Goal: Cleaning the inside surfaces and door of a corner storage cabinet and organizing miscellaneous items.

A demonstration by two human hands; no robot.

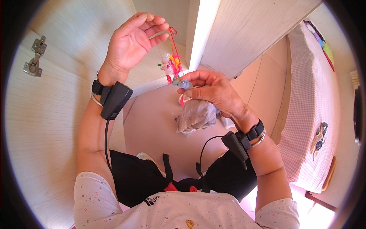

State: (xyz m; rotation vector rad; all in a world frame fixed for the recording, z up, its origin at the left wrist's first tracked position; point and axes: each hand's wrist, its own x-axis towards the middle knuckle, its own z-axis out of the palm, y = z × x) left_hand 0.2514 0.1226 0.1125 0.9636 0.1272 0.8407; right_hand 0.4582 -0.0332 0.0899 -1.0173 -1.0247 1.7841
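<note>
My left hand [134, 43] is raised at the upper left, palm showing and fingers curled. Its fingertips hold a looped red cord [173, 31]. From the cord hangs a small bundle of colourful ornaments [174, 63] in pink, yellow, white and red, some thread-like. My right hand [213, 88], lower and to the right, pinches a small blue-grey piece [185, 84] at the bundle's lower end. Below the right hand's fingers hangs a crumpled greyish, sheer-looking pouch or bag [198, 114]; its contents are not clear. Part of a round, pink-and-white item [182, 100] shows behind it.
An open pale wood-grain cabinet door [48, 114] with a metal hinge [35, 57] stands at left. Another panel [251, 31] rises at upper right. A checked cloth [303, 128] covers furniture at right. Black wrist devices [115, 100] trail cables. Tiled floor [151, 123] lies below.
</note>
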